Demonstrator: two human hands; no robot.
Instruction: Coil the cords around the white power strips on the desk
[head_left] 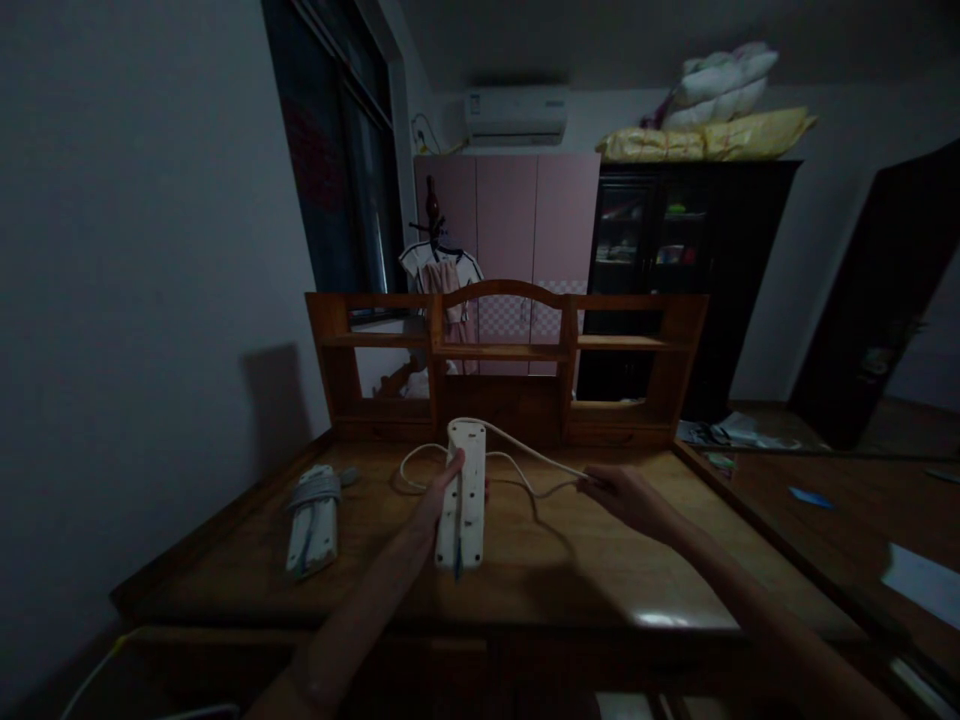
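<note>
My left hand (444, 492) grips a white power strip (471, 520) near its middle, thumb across the face toward me. The strip is held upright above the wooden desk (375, 570). From its top end a pale cord (525, 447) runs to the right, into my right hand (611, 495), whose fingers are closed around it. Another stretch of the cord loops behind the strip and comes back toward the right hand. Left of my left hand, a second white power strip (319, 530) lies on the desk with a grey cord (319, 487) wound around its upper part.
A wooden shelf unit (502, 352) stands along the desk's back edge. The wall (150, 300) borders the left side. Beyond are pink cabinets (506, 220), a dark cabinet (750, 230) and a coat stand (431, 200) with clothes. Papers (922, 580) lie on the right.
</note>
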